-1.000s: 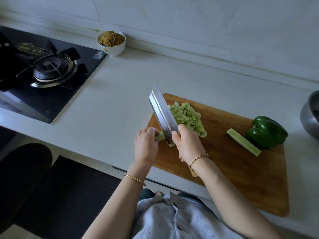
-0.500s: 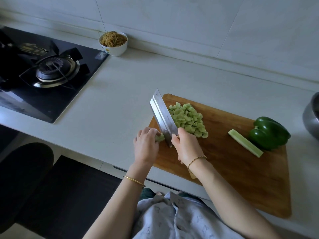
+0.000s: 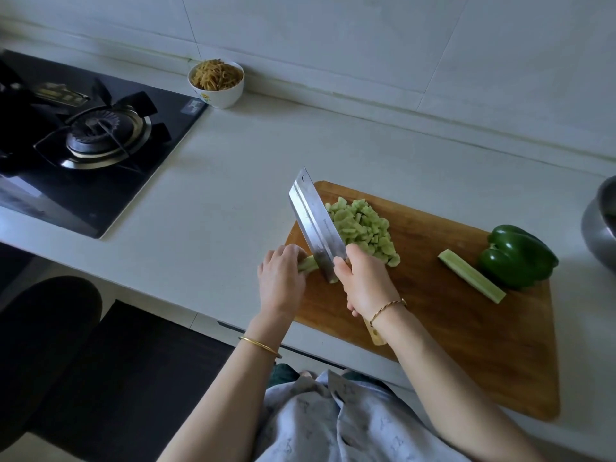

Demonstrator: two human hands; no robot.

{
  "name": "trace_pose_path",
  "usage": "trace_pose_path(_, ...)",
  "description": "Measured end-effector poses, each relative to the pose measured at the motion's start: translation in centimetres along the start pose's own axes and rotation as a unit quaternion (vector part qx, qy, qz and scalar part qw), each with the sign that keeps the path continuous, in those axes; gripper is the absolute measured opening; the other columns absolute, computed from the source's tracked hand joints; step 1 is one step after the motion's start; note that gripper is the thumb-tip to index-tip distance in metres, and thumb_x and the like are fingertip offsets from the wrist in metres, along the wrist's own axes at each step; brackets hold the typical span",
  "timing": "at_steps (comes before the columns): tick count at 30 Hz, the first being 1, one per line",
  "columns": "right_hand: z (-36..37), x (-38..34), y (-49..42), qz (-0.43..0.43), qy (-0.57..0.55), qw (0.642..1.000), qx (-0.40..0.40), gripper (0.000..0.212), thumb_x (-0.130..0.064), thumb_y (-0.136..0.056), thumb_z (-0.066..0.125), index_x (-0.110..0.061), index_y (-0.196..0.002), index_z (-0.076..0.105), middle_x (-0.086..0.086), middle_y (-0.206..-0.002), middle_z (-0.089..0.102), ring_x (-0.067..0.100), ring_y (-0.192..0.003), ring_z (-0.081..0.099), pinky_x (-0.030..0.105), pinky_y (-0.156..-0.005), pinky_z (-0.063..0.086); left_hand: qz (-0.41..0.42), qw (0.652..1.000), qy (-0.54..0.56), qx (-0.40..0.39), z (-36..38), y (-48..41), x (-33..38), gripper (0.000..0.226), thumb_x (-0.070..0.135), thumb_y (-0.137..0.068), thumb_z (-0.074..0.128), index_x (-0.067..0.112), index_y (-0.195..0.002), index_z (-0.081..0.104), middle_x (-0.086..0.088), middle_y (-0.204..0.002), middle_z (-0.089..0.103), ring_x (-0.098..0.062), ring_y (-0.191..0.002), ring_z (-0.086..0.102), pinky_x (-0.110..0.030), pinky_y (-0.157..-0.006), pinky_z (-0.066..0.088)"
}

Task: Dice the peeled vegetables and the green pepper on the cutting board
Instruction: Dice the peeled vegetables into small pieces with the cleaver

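Observation:
A wooden cutting board (image 3: 466,328) lies on the white counter. My right hand (image 3: 365,281) grips the handle of a cleaver (image 3: 316,225), whose blade stands edge-down on the board's left end. My left hand (image 3: 281,278) holds a short stub of peeled pale-green vegetable (image 3: 308,264) against the blade's left side. Behind the blade lies a heap of diced pale-green pieces (image 3: 361,228). A peeled vegetable strip (image 3: 471,275) and a whole green pepper (image 3: 516,256) lie at the board's right end.
A black gas hob (image 3: 86,141) fills the counter's left. A white bowl of shredded food (image 3: 216,83) stands by the wall. A metal bowl (image 3: 600,221) shows at the right edge. A tiled wall runs behind.
The cleaver has kept chopping at the stub, which is a little shorter under my left hand. The view shifted slightly; the pepper and strip stayed put.

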State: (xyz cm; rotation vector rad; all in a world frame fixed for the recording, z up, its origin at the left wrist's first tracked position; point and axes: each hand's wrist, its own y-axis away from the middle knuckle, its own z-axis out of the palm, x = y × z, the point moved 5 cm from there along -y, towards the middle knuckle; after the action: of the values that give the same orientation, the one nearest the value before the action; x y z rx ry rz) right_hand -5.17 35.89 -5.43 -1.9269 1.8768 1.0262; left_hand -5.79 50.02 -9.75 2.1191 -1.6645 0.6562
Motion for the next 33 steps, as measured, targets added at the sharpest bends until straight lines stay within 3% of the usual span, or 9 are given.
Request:
trace_pose_path(3,0.3,0.0,-0.1,0.0,0.032,0.999,0.004,0.026,-0.028,-0.102,0.039,-0.011,-0.083,0.042,0.006,-0.068,0.053,0.026,-0.055,0.057,0.041,-0.054,0.055,-0.003,1.0,-0.003,-0.002,0.1,0.0,0.0,0.016,0.01,-0.085,0.063,0.015,-0.1,0.06,0.0,-0.103,0.06,-0.02,-0.102,0.048,-0.026,-0.083,0.029)
trace_pose_path(6,0.7,-0.2,-0.3,0.006,0.047,0.999,-0.001,0.029,-0.028,-0.102,0.037,-0.018,-0.075,0.035,0.004,-0.069,0.051,0.027,-0.059,0.056,0.043,-0.059,0.056,-0.001,1.0,-0.002,-0.004,0.1,0.1,-0.1,0.015,0.01,-0.084,0.063,0.014,-0.099,0.06,-0.001,-0.101,0.06,-0.023,-0.101,0.049,-0.028,-0.082,0.03)
trace_pose_path(14,0.0,0.3,-0.2,0.013,0.006,1.0,0.021,0.034,-0.028,-0.101,0.04,-0.017,-0.07,0.031,0.007,-0.063,0.048,0.025,-0.051,0.049,0.046,-0.054,0.053,-0.013,1.0,-0.02,-0.008,-0.1,0.4,-0.5,0.022,0.01,-0.085,0.06,0.016,-0.106,0.061,0.0,-0.113,0.056,-0.021,-0.107,0.045,-0.028,-0.085,0.026)
trace_pose_path(18,-0.7,-0.2,0.0,0.004,-0.008,1.0,0.013,0.03,-0.028,-0.102,0.039,-0.01,-0.078,0.04,0.004,-0.063,0.048,0.022,-0.044,0.05,0.039,-0.046,0.052,-0.008,1.0,-0.022,-0.015,0.1,0.2,0.0,0.023,0.009,-0.086,0.061,0.015,-0.108,0.061,-0.001,-0.115,0.057,-0.021,-0.109,0.045,-0.028,-0.087,0.027)
trace_pose_path(24,-0.2,-0.2,0.1,0.003,0.032,0.999,-0.002,0.028,-0.028,-0.101,0.038,-0.005,-0.086,0.045,0.011,-0.068,0.054,0.03,-0.056,0.055,0.047,-0.057,0.055,-0.012,1.0,-0.016,-0.014,0.1,0.2,0.0,0.02,0.009,-0.085,0.062,0.015,-0.104,0.061,-0.001,-0.114,0.057,-0.022,-0.109,0.045,-0.029,-0.088,0.029)
trace_pose_path(30,0.7,-0.6,-0.3,0.0,0.062,0.998,0.003,0.036,-0.025,-0.101,0.036,-0.02,-0.067,0.026,0.003,-0.065,0.045,0.026,-0.053,0.049,0.038,-0.054,0.05,-0.01,1.0,-0.016,-0.02,0.1,0.2,-0.1,0.019,0.012,-0.085,0.063,0.015,-0.104,0.061,-0.001,-0.113,0.057,-0.022,-0.108,0.046,-0.031,-0.089,0.031)
trace_pose_path(33,0.8,-0.2,-0.4,0.005,0.044,0.999,0.004,0.035,-0.027,-0.101,0.037,-0.02,-0.068,0.028,0.004,-0.067,0.048,0.033,-0.061,0.059,0.043,-0.057,0.054,-0.005,1.0,-0.014,-0.024,0.2,0.2,-0.3,0.021,0.01,-0.086,0.06,0.015,-0.106,0.063,-0.002,-0.114,0.057,-0.022,-0.107,0.046,-0.03,-0.089,0.032)
